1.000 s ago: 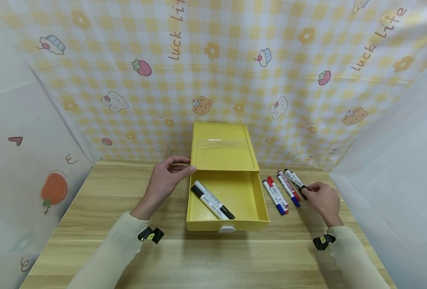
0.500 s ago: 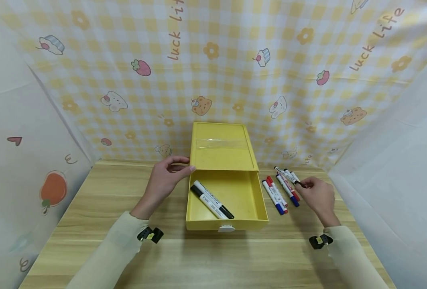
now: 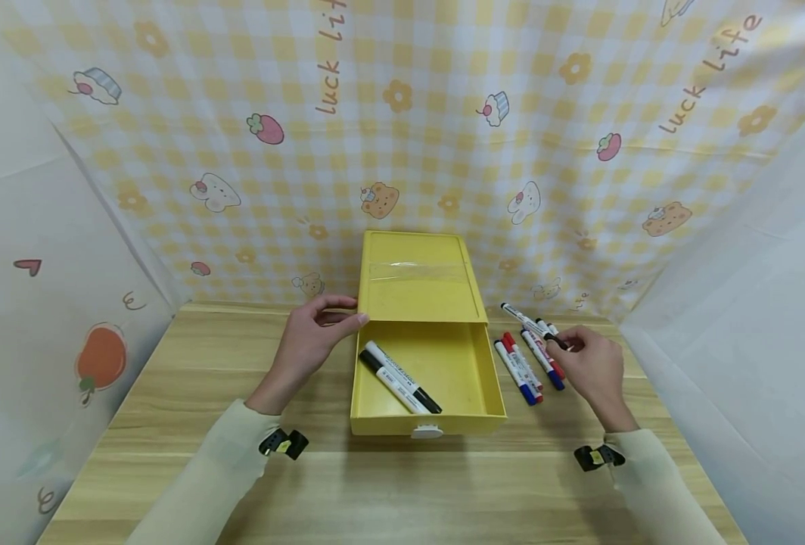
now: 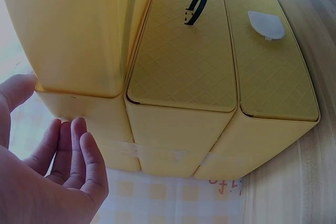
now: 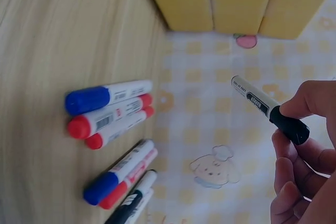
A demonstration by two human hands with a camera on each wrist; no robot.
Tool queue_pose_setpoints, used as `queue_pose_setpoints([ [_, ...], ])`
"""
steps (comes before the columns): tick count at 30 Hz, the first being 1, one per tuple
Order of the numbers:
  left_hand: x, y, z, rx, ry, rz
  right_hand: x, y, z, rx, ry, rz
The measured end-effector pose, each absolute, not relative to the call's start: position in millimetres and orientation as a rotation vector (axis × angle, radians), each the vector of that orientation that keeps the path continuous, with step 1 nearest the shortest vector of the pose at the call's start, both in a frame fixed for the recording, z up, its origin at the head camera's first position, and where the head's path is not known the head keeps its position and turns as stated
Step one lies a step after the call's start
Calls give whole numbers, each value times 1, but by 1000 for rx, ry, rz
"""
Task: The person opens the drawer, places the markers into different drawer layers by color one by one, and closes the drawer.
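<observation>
In the head view my right hand (image 3: 593, 367) pinches a black-capped marker (image 3: 521, 319) by its cap between thumb and fingers. The right wrist view shows that marker (image 5: 257, 98) raised, its white end pointing away from the hand. My left hand (image 3: 314, 337) touches the left side of a yellow drawer cabinet (image 3: 419, 291), its thumb at the front top corner. In the left wrist view its fingers (image 4: 79, 156) lie relaxed against the wall. The top drawer (image 3: 457, 426) stands pulled out, with two black-and-white markers (image 3: 389, 365) lying slantwise inside at the left.
Right of the cabinet, blue- and red-capped markers (image 3: 511, 363) lie on the wooden table (image 3: 416, 492). Beside them, another group (image 3: 542, 354) includes black-capped ones. Two lower drawers (image 4: 184, 61) are closed. A checked cloth (image 3: 273, 204) hangs directly behind.
My right hand has lifted the black-capped marker from the right-hand group and carried it leftward, toward the cabinet. The left hand and the drawer stay where they were.
</observation>
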State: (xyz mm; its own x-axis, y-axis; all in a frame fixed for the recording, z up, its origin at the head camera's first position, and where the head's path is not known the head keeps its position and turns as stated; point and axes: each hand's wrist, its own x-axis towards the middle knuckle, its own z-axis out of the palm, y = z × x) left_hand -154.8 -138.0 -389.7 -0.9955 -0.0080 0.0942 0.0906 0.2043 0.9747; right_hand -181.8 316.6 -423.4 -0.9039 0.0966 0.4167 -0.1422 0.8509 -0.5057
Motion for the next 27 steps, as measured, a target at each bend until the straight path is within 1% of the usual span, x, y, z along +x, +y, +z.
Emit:
queue_pose_setpoints([
  [27, -154, -138, -389, -96, -2374, -1927, -160, 283, -375, 307, -2377, 689],
])
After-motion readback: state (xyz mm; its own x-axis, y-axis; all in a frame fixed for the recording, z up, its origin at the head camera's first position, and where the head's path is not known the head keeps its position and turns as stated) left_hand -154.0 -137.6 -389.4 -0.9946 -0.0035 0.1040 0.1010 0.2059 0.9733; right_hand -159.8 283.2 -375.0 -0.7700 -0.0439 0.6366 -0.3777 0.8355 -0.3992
